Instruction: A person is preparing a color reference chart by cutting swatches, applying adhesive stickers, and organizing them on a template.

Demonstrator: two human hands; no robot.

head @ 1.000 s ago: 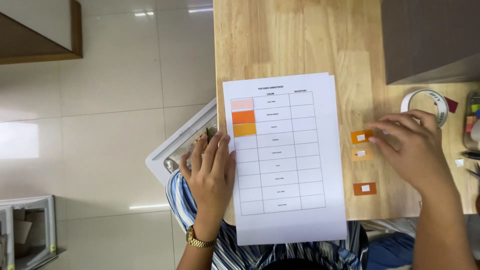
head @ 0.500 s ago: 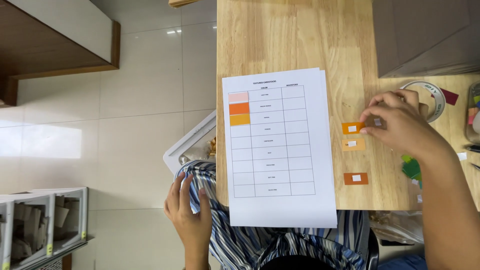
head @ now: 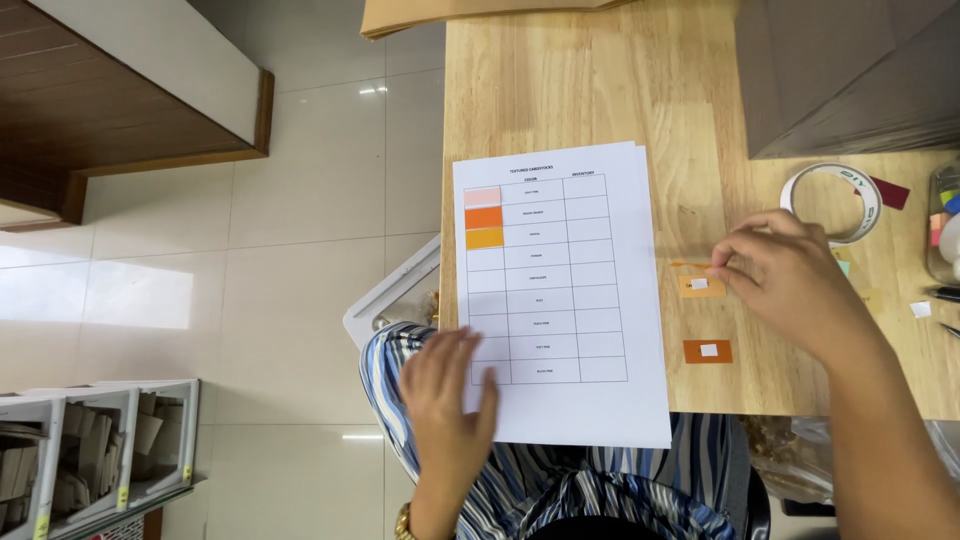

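Leftmost, grey plastic shelf bins stuffed with brown card (head: 95, 450) stand on the pale tiled floor. Beside the wooden table's (head: 590, 80) left edge a white tray (head: 395, 290) juts out. The left hand (head: 450, 415) lies flat with fingers spread and loose, holding nothing, its fingertips overlapping the lower left corner of a white printed sheet with a ruled table (head: 560, 290); three small colour swatches, pink, orange and yellow-orange, sit in the sheet's upper left cells. Right of the sheet, a pale orange card chip with a white label (head: 697, 286) lies on the wood, and a darker orange chip (head: 707, 351) lies below it, apart. The right hand (head: 790, 280) hovers over them, thumb and forefinger pinched on a thin orange card chip (head: 690, 266) just above the pale one. Beyond the hand rests a white roll of tape (head: 830, 200) on the table, near a grey box (head: 850, 70).
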